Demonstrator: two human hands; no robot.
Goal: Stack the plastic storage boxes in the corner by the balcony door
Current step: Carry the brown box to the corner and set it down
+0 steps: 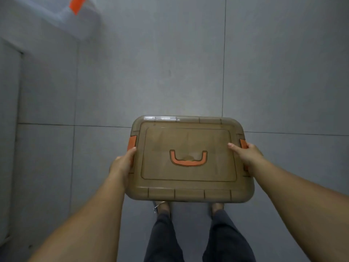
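We carry one brown box (pixel 188 159) with its lid on, held level in front of us above the floor (pixel 151 72), our two feet (pixel 162 206) just showing under its near edge. Our left hand (pixel 122 163) clasps the left side: the thumb lies along the lid's rim, pointing away from us, and the other fingers curl down out of sight round the side. Just beyond that thumb tip sits an orange latch (pixel 131 142). Our right hand (pixel 245 154) clasps the right side the same way, with the thumb stretched inward across the lid's edge and the rest of the fingers wrapped over the side, touching a second orange latch (pixel 243 143). How far those hidden fingers close under the box we cannot tell. Between our two thumbs, in the middle of the lid, lies one orange handle (pixel 188 158), folded flat, its open side facing away from us. Beyond the fingers, on the far rim, is a pale label (pixel 160 118).

That makes two latches, one handle, one label on this box.

Well beyond our left hand, at the far left of the view, stands a second box (pixel 75 19), clear and whitish, blurred, with one orange latch (pixel 76 4) showing on it. A pale wall or door edge (pixel 9 110) runs down the left.
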